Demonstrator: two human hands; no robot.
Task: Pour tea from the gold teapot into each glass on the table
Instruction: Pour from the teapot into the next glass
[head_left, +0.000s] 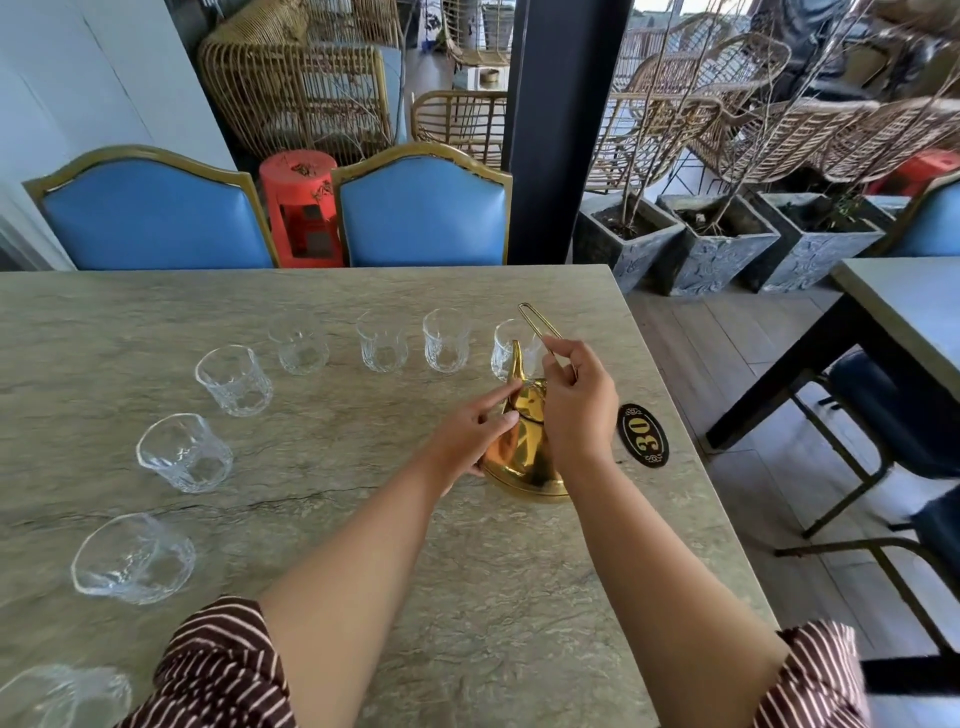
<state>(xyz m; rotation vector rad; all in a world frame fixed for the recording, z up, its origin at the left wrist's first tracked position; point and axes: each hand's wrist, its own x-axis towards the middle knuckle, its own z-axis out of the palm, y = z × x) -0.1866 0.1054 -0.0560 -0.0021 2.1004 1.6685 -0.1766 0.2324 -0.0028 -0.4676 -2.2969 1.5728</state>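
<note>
The gold teapot (524, 452) stands on the stone table (363, 545) near its right edge, spout toward the far side. My right hand (576, 405) pinches its thin wire handle (537, 325), which is raised. My left hand (475, 434) rests against the pot's left side, index finger stretched onto the lid. Several empty clear glasses curve from far right to near left: one right behind the spout (511, 348), then others (445, 340), (382, 340), round to the nearest (132, 558).
A black oval plaque marked 30 (642, 435) lies right of the teapot. Two blue chairs (426, 208) stand at the table's far edge. Stone planters (717, 249) and another table (904, 306) are to the right.
</note>
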